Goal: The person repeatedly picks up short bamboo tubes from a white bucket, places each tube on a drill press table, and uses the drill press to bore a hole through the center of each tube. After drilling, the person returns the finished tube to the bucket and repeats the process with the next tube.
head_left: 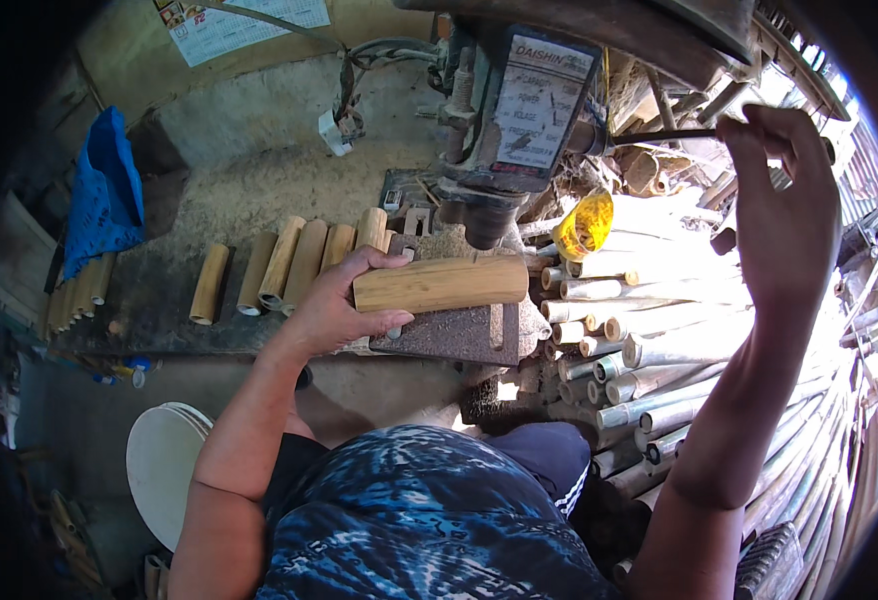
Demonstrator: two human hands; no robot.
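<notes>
My left hand point(331, 308) is closed around the left end of a short bamboo tube point(449, 284), thumb on the near side and fingers on the far side. The tube lies crosswise above the slotted metal table point(449, 342) of a drill press point(544, 105). Just beyond it, the chuck point(489, 222) points downward; I cannot tell whether a bit touches the bamboo. Out to the right, my raised right hand point(784, 195) has its fingers curled round the outer end of the drill press's feed lever point(664, 136).
Several cut bamboo tubes point(281, 262) stand along the dusty bench point(159, 325) at left, near a blue bag point(109, 185). Long bamboo poles point(679, 352) are piled at right, below a yellow container point(585, 226). A round white lid or seat point(164, 465) is low left.
</notes>
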